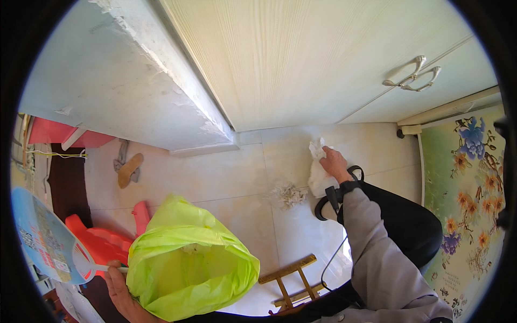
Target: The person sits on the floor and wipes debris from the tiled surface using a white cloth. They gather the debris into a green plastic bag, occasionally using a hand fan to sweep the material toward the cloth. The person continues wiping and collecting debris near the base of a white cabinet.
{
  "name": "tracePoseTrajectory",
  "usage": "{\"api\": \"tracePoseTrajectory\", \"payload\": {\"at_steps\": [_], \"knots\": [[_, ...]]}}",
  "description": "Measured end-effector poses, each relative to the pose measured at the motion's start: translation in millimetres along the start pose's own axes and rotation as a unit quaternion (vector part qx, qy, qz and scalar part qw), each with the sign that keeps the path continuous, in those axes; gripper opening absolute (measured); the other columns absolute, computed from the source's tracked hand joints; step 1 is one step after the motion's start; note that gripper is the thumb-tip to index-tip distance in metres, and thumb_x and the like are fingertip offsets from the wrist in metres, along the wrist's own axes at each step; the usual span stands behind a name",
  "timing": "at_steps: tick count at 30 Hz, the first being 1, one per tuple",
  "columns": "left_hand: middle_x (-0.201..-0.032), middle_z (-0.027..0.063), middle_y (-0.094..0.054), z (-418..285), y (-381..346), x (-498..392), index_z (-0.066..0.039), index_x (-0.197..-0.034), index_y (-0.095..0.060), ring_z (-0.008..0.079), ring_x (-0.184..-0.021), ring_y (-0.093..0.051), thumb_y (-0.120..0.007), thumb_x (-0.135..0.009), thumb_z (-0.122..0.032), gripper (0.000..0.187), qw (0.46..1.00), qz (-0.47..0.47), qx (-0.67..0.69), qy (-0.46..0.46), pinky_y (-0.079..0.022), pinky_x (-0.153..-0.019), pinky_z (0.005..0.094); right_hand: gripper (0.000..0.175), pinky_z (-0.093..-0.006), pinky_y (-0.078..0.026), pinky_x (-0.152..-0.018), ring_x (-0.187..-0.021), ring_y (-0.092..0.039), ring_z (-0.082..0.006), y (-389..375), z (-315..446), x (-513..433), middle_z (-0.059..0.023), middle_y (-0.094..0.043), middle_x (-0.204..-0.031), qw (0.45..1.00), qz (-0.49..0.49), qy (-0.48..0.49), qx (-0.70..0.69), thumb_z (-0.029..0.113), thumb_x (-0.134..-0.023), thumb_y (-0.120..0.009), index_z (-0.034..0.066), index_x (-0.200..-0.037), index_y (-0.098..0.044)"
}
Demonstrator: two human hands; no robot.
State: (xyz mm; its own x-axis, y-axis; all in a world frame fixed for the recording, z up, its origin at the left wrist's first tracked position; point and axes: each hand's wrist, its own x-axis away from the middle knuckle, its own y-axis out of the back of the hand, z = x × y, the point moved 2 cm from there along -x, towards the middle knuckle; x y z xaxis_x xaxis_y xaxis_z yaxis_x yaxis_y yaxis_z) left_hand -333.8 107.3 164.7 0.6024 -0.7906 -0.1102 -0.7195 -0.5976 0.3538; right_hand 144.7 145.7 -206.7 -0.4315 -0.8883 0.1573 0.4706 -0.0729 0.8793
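Note:
My left hand (121,296) is at the lower left, its fingers around the white handle of a printed plastic hand fan (52,238) and against the side of a lime-green plastic bag (194,278). The bag's mouth gapes toward me, with something pale inside. My right hand (334,162) is down near the floor, its fingers closed on a crumpled white tissue or cloth (319,151). Beneath and beside that hand is a white thing (321,179), partly covered, whose kind I cannot tell. A loose heap of crumpled pale scraps (290,194) lies on the tiles to its left.
Pale cabinet doors (323,60) and a peeling wall corner (161,80) stand ahead. A flowered panel (464,194) is at the right. A wooden folding stool (293,284) stands below. Red plastic (103,238) and an insole (130,170) lie at the left.

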Motion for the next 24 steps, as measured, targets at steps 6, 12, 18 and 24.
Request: {"api": "tracePoseTrajectory", "payload": {"at_steps": [6, 12, 18, 24], "knots": [[-0.103, 0.0048, -0.059, 1, -4, -7, -0.005, -0.116, -0.058, 0.0155, -0.095, -0.063, -0.055, -0.103, -0.031, 0.029, 0.987, 0.080, 0.091, 0.104, -0.055, -0.080, 0.0316, 0.034, -0.0494, -0.054, -0.077, -0.097, -0.066, -0.0361, -51, 6, -7, -0.0145, -0.068, -0.101, 0.997, 0.012, 0.025, 0.069, 0.007, -0.083, -0.057, 0.0166, -0.114, -0.067], [-0.093, 0.0024, -0.057, 2, -10, -7, -0.008, -0.108, -0.059, 0.0136, -0.087, -0.063, -0.056, -0.102, -0.028, 0.022, 0.990, 0.077, 0.089, 0.073, -0.056, -0.073, 0.0304, 0.032, -0.0462, -0.052, -0.073, -0.089, -0.062, -0.0340, -82, 77, 17, -0.0112, -0.061, -0.092, 0.956, 0.018, 0.281, 0.087, 0.003, -0.081, -0.060, 0.0185, -0.108, -0.068], [-0.089, 0.0041, -0.059, 1, -9, -9, -0.006, -0.107, -0.060, 0.0152, -0.083, -0.065, -0.054, -0.103, -0.025, 0.021, 0.987, 0.081, 0.116, 0.072, -0.056, -0.072, 0.0309, 0.024, -0.0439, -0.052, -0.072, -0.094, -0.062, -0.0318, -56, 106, 44, -0.0093, -0.062, -0.092, 0.944, 0.028, 0.316, 0.089, 0.004, -0.079, -0.063, 0.0160, -0.100, -0.069], [-0.090, 0.0054, -0.060, -8, -12, -2, -0.005, -0.110, -0.061, 0.0160, -0.084, -0.065, -0.053, -0.103, -0.025, 0.022, 0.979, 0.097, 0.164, 0.074, -0.057, -0.073, 0.0317, 0.034, -0.0474, -0.052, -0.075, -0.094, -0.060, -0.0351, -16, 80, 57, -0.0110, -0.061, -0.094, 0.984, -0.058, 0.165, -0.026, 0.003, -0.080, -0.062, 0.0153, -0.112, -0.065]]}}
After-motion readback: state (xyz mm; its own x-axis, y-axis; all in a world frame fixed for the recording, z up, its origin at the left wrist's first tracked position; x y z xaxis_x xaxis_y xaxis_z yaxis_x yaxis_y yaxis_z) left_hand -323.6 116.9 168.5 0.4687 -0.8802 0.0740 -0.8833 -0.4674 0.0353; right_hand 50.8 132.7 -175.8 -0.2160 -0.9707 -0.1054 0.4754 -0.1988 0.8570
